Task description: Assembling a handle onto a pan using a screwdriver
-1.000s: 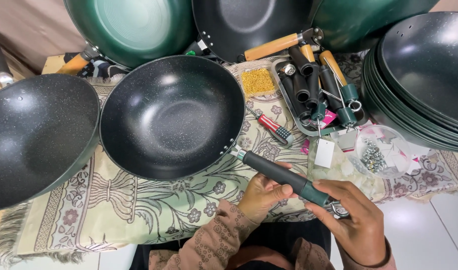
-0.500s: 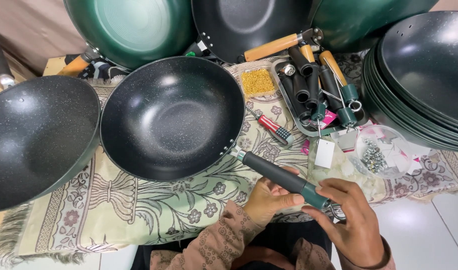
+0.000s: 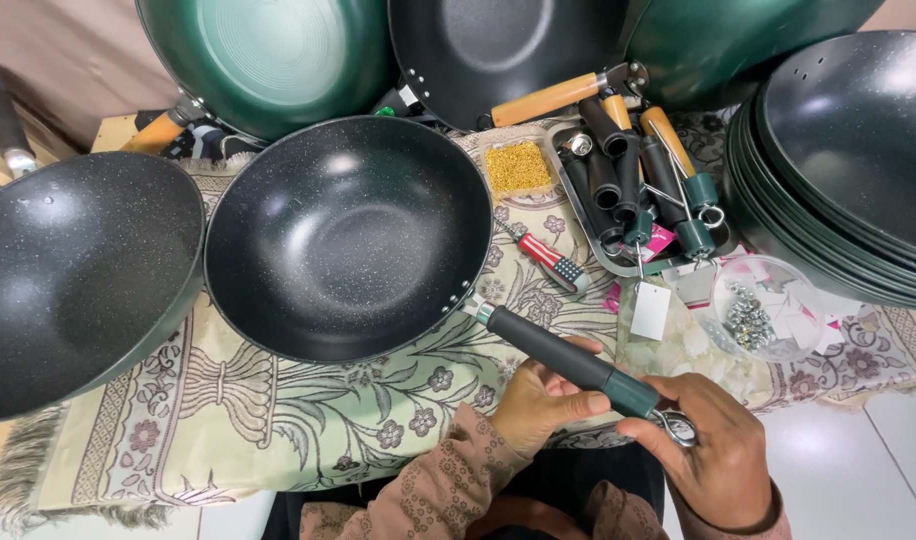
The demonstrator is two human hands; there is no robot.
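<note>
A dark speckled wok [image 3: 348, 235] rests on a patterned cloth [image 3: 278, 420] in the middle. Its dark green handle [image 3: 563, 355] points toward me at the lower right. My left hand [image 3: 543, 398] cups the handle from below, thumb on top. My right hand [image 3: 713, 455] pinches the metal hanging ring [image 3: 675, 425] at the handle's end.
Another dark wok [image 3: 73, 275] sits at the left. Green and dark woks lean at the back, and a stack of woks [image 3: 848, 160] stands at the right. A tray of loose handles [image 3: 633, 180], a box of gold bits [image 3: 518, 168], a red screwdriver [image 3: 543, 257] and a dish of nuts [image 3: 753, 315] lie nearby.
The wok and its handle stay put. My right hand has shifted slightly at the handle's end, fingers working the ring; my left hand keeps its hold.
</note>
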